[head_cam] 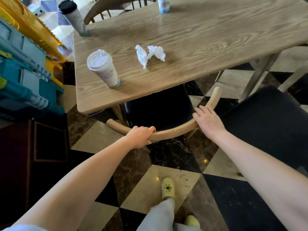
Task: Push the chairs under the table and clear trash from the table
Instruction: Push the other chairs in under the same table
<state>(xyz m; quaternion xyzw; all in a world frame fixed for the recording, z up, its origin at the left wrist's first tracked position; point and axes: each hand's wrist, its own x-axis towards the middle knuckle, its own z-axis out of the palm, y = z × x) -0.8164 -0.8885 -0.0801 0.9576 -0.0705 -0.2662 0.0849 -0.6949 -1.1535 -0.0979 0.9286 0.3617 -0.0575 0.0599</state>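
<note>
A chair with a curved wooden backrest (173, 132) and a black seat stands partly under the wooden table (191, 39). My left hand (139, 136) grips the backrest left of its middle. My right hand (209, 121) lies on its right side, fingers wrapped over the rail. On the table stand a white-lidded paper cup (103, 69), a black-lidded cup (73, 16) at the far left corner and a third cup (164, 5) at the far edge. Two crumpled white tissues (149, 55) lie near the middle.
A second black-seated chair (270, 120) stands out from the table on the right. Another wooden chair (108, 9) is across the table. Coloured plastic crates (25, 64) are stacked at the left. The floor is checkered tile; my feet in yellow clogs (167, 188) stand below.
</note>
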